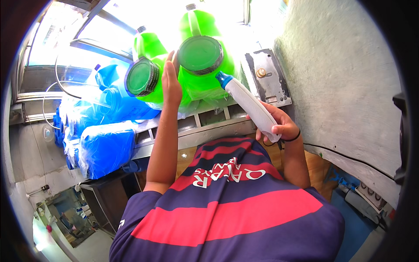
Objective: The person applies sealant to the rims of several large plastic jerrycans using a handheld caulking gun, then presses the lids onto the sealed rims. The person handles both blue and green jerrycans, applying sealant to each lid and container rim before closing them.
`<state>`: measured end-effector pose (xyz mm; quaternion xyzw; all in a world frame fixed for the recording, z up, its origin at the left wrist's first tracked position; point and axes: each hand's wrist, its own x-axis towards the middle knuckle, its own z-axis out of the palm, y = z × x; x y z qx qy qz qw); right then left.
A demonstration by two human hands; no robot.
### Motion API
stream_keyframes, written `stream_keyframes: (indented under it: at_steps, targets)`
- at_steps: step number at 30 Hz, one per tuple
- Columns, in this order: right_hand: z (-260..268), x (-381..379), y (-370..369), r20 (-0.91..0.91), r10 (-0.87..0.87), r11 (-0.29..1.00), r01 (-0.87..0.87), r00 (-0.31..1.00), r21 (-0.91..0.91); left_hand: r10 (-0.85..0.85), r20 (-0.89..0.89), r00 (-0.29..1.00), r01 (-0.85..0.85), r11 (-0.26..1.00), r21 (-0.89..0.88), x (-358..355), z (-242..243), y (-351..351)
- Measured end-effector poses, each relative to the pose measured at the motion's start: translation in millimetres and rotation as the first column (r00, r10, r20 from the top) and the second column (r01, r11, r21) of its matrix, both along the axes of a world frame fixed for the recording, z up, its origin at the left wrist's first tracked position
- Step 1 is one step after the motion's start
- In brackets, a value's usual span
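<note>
Two green plastic jugs stand side by side, the left one with a round green cap (142, 77) and the right one with a larger-looking green cap (200, 55); dark printed bands circle both caps. My left hand (171, 83) is raised upright between them, palm turned to the right jug, with nothing seen in it; whether it touches a jug is unclear. In my right hand (278, 122) is a white handheld heat tool (248, 106), possibly a hair dryer, with a blue nozzle. The nozzle points at the lower right edge of the right jug's cap.
Blue plastic jugs (106, 147), some wrapped in clear film, are stacked on the left below a bright window. A worn metal box (267, 77) with a brass knob stands at the right, by a grey wall (343, 72). A metal ledge (190, 135) runs in front of me.
</note>
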<state>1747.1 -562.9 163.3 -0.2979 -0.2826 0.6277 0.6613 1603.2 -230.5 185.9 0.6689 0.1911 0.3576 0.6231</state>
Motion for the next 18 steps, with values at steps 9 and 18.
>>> stream_keyframes:
  at_steps: [9,18]
  targets:
    - [-6,-5,0,-0.021,-0.013,1.000,0.013,1.000,0.010,0.152,-0.107,0.983,-0.149,0.988,0.035,-25,12,-26]
    - [16,-13,4,0.054,-0.002,1.000,0.003,0.999,-0.012,0.113,-0.075,0.991,-0.102,0.984,0.145,-22,0,-36]
